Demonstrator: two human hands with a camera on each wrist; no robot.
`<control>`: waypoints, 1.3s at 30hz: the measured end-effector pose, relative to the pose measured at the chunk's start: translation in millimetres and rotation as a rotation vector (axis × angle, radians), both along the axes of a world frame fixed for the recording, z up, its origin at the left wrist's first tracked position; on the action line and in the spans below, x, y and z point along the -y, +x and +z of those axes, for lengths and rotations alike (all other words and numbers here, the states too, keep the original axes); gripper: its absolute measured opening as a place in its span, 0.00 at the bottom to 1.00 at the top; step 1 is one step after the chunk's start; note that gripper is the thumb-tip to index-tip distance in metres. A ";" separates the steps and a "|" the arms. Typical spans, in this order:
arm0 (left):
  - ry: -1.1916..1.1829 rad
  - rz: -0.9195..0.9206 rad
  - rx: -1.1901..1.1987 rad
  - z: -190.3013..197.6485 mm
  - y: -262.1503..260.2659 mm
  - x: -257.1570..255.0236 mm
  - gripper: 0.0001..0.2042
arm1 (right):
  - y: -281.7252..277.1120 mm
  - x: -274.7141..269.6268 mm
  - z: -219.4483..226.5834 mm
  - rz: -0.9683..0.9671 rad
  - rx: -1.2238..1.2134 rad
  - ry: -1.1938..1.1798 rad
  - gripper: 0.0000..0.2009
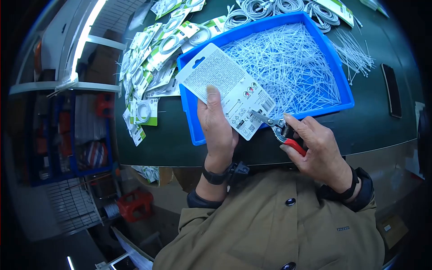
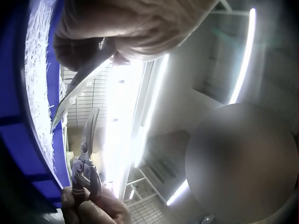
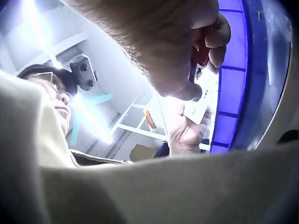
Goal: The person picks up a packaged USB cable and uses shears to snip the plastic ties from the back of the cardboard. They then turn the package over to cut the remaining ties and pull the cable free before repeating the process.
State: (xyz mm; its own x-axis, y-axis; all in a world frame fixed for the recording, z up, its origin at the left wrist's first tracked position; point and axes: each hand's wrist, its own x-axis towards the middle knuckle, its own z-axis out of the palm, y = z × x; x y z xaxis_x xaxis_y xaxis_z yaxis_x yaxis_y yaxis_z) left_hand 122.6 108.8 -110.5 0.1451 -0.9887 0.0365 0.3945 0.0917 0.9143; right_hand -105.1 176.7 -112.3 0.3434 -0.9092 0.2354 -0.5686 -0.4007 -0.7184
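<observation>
My left hand (image 1: 216, 123) holds a white printed packaging card (image 1: 220, 74) over the near left side of the blue tray (image 1: 347, 95), its thumb lying on the text side. The card is tilted, its hang hole at the upper left. In my right hand (image 1: 320, 146) I grip red-handled pruning shears (image 1: 288, 139) with a coil spring. Their silver blades are parted and overlap the card's lower corner, close to the barcode. The left wrist view shows the card edge-on, with the shears (image 2: 86, 158) just below it. Many thin white cable ties (image 1: 292, 63) fill the tray.
Carded cable packs (image 1: 168, 45) pile up left of the tray. Grey coiled cables (image 1: 288, 6) lie behind it. Loose cable ties (image 1: 355, 54) and a phone (image 1: 391, 90) are on the dark green table (image 1: 153, 150) at the right. A shelf with a red container (image 1: 136, 204) stands left.
</observation>
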 end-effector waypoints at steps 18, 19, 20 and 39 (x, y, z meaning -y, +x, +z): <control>-0.272 -0.531 -0.684 3.6 89.1 9.5 0.12 | 9.1 24.0 32.3 0.212 0.128 -0.013 0.38; -0.271 -0.539 -0.671 6.1 86.3 7.7 0.13 | 11.3 23.5 34.8 0.242 0.099 -0.007 0.38; -0.269 -0.548 -0.658 7.8 84.7 6.9 0.15 | 13.7 23.1 37.2 0.270 0.070 -0.002 0.38; -0.289 -0.805 -0.645 -0.4 86.1 17.5 0.30 | 38.3 22.4 51.3 0.382 -0.071 0.015 0.40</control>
